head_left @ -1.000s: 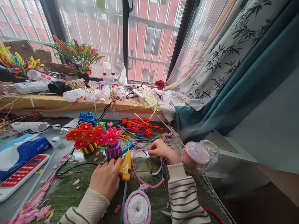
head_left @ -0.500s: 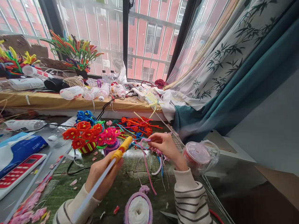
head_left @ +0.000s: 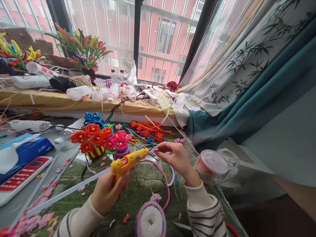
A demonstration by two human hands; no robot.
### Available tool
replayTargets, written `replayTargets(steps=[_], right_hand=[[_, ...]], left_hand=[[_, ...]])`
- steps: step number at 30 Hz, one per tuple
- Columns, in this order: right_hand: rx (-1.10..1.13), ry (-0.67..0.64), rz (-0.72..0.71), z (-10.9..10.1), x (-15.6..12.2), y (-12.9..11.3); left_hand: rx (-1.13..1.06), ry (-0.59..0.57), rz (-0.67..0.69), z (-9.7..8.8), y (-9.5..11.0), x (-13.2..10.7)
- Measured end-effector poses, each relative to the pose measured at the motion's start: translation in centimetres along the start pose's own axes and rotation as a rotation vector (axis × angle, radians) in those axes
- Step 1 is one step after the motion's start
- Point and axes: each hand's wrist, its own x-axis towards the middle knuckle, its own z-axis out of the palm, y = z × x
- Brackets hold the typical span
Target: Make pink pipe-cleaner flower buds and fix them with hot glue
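My left hand (head_left: 111, 189) is wrapped around the handle of a yellow hot glue gun (head_left: 130, 160). A long whitish glue stick (head_left: 69, 191) sticks out of its back end. My right hand (head_left: 174, 159) pinches the end of a pink pipe cleaner (head_left: 169, 194) between thumb and fingers, right at the gun's nozzle. The rest of the pipe cleaner curves down toward a round purple-edged holder (head_left: 138, 222) with a white roll (head_left: 149, 219) inside. Behind the gun stand orange pipe-cleaner flowers (head_left: 92, 136) and pink ones (head_left: 119, 140). Whether glue touches the pinched end, I cannot tell.
Orange pipe-cleaner pieces (head_left: 153, 130) lie at the back of the table. A clear tub (head_left: 212, 163) stands at right. A red calculator (head_left: 23, 177) and a blue tissue pack (head_left: 34, 144) are at left. Scissor-like blades (head_left: 181, 226) show near the front.
My left hand has turned the glue gun more level and brought its nozzle right up to my right fingertips. The pink pipe cleaner now bows out to the right.
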Motion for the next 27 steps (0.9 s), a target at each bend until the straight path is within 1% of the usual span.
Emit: replayTargets(steps=[2,6,9,12,14,19,24,27], right_hand=[[-0.003,-0.007,-0.005,0.2,0.0,0.0],[0.005,-0.018,-0.025,0.5,0.1,0.2],[0.017,-0.015,-0.041,0.5,0.1,0.4],[0.01,-0.01,-0.047,0.6,0.1,0.5],[-0.004,-0.013,-0.047,0.6,0.1,0.4],[-0.039,-0.037,-0.069,0.6,0.1,0.1],[-0.039,-0.027,-0.074,0.6,0.1,-0.1],[-0.033,-0.023,-0.077,0.5,0.1,-0.1]], left_hand=[[-0.003,-0.014,0.003,0.1,0.2,0.0],[-0.003,-0.002,-0.01,0.3,0.5,0.0],[-0.022,-0.007,-0.005,0.3,0.1,0.0],[-0.034,-0.035,0.034,0.2,-0.7,0.3],[-0.042,-0.048,0.048,0.2,-0.9,0.4],[-0.098,-0.017,-0.029,0.3,0.2,0.0],[-0.144,-0.015,-0.013,0.4,0.6,-0.1],[-0.15,-0.012,-0.037,0.4,0.5,-0.1]])
